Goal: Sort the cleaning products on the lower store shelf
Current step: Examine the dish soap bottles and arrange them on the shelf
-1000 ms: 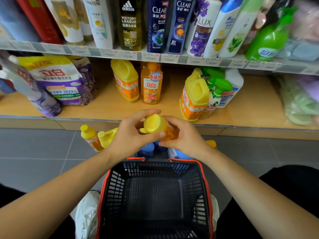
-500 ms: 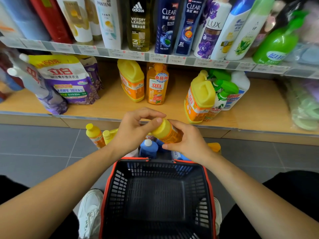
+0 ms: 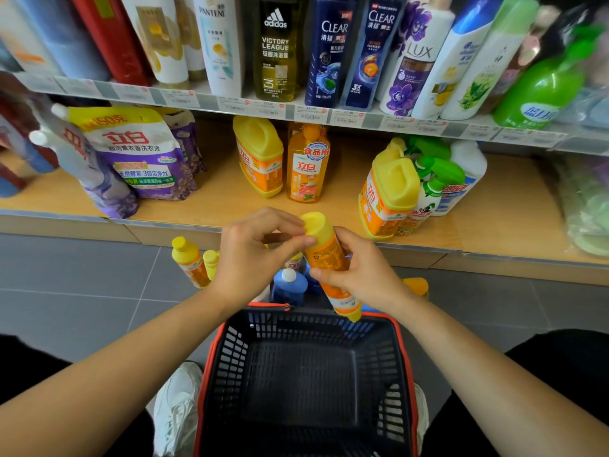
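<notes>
My left fingers [image 3: 280, 215] are curled, index tip and thumb pinching the yellow cap of the orange bottle [image 3: 329, 258]. My right fingers [image 3: 318, 273] wrap its body lower down, thumb across the front and the rest behind. My left hand [image 3: 250, 255] sits at nine o'clock of the bottle, my right hand [image 3: 369, 278] at four o'clock. The bottle is in the air and tilted, cap toward eleven o'clock, base toward five. The base hangs over the far rim of the basket [image 3: 296, 384], in front of the lower shelf's [image 3: 224, 196] edge.

The basket, black mesh with a red rim, lies at six o'clock. On the floor just beyond it a blue bottle [image 3: 290, 286] stands at seven o'clock of the held one. Small yellow-capped bottles [image 3: 188, 258] are at nine o'clock past my left hand, and another yellow cap [image 3: 417, 286] shows at three o'clock.

On the lower shelf at twelve o'clock a yellow jug [image 3: 258, 156] stands just beside an amber bottle [image 3: 306, 163]. At two o'clock a second jug [image 3: 390, 189] stands against a green spray bottle [image 3: 435, 183]. Refill pouches [image 3: 138, 153] lean at ten o'clock. Shampoo bottles [image 3: 329, 51] line the shelf above.
</notes>
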`<state>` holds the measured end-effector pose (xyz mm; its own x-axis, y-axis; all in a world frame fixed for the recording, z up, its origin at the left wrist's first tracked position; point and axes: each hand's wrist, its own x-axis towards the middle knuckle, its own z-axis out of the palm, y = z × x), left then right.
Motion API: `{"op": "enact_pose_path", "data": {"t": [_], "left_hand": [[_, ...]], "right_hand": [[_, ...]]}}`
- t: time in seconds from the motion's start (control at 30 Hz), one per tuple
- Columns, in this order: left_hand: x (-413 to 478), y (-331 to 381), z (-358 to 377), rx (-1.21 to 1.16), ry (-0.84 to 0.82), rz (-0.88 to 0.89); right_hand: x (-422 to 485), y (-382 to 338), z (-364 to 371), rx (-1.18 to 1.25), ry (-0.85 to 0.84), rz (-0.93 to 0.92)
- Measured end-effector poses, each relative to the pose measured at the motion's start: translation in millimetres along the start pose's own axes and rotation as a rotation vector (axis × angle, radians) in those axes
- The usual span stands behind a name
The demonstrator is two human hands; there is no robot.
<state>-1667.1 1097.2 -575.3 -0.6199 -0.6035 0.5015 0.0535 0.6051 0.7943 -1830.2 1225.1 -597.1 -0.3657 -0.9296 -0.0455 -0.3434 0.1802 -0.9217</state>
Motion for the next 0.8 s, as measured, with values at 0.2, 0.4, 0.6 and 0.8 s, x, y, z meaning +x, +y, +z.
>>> {"op": "enact_pose_path", "data": {"t": [0.2, 0.4, 0.6, 0.8], "left_hand": [[3.6, -9.8, -0.6, -0.283, -0.181, -0.362], [-10.2, -40.9, 0.7, 0.020, -0.412, -0.530], [-35.3, -56.3, 4.3, -0.074, -0.728, -0.688], [-36.7, -60.4, -8.6, -0.335, -0.414, -0.853]], "right_hand": [[5.7, -6.3, 0.5, 0.054, -0.019, 0.025], [15.5, -7.0, -3.5, 0.119, 0.058, -0.065], [26.9, -6.5, -3.2, 0.250, 0.170, -0.154], [41.5, -2.5, -2.3, 0.560, 0.339, -0.016]]}}
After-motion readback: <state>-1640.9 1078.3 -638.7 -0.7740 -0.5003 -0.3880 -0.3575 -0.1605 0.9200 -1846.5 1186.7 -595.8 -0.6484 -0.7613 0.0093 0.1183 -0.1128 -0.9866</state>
